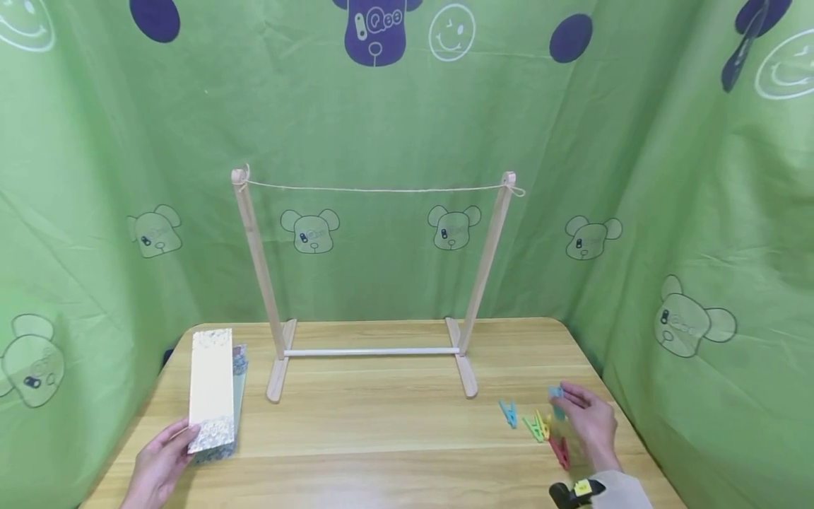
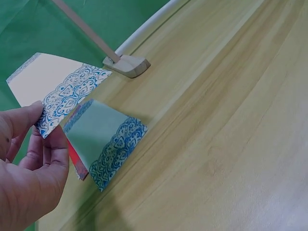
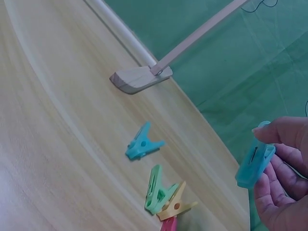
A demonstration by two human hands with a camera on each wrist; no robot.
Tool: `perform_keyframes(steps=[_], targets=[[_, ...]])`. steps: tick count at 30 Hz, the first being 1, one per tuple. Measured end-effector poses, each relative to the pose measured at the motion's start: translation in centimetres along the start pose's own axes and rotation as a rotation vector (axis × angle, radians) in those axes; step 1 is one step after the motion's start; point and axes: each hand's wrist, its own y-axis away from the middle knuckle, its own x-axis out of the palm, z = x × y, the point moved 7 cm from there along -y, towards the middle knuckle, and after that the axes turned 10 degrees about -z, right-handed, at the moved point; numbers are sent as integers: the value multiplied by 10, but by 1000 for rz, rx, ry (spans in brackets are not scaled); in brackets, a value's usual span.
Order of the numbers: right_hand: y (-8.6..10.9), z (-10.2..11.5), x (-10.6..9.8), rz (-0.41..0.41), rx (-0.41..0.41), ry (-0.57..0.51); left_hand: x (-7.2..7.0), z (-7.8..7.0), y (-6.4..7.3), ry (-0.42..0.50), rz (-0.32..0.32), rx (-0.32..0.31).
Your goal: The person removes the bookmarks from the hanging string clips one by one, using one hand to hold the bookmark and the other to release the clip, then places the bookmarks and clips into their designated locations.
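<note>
My left hand (image 1: 160, 459) pinches a cream card (image 1: 212, 382) with a blue lace-like pattern at its ends, by its near corner. Under it on the table lies a pale green card (image 2: 98, 139) with a similar blue border, and a red edge (image 2: 76, 159) peeks out beneath that one. At the right, my right hand (image 1: 588, 420) holds a blue-green clothespin (image 3: 254, 161) between thumb and fingers, above the table. Close by lie a blue clothespin (image 1: 509, 413), a green clothespin (image 1: 533, 428), a yellow clothespin (image 1: 543, 424) and a red clothespin (image 1: 559, 452).
A wooden frame with a left post (image 1: 261, 268) and a right post (image 1: 487, 261) stands toward the back of the table (image 1: 369, 424). String (image 1: 375, 190) runs between the post tops, and a white rod (image 1: 375, 351) joins the feet. Green printed cloth (image 1: 381, 283) surrounds the table.
</note>
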Motion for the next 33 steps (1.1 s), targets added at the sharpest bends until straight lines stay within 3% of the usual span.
perform_keyframes(steps=[16,26,33], targets=[[-6,-19,1,-36,-5,71,-5,12,-7,-99,-48,-70],[-5,-31,6,-18,16,70,-10,17,-10,-187,-75,-70],[-4,-37,8,-31,28,83,-14,20,-11,-195,-90,-71]])
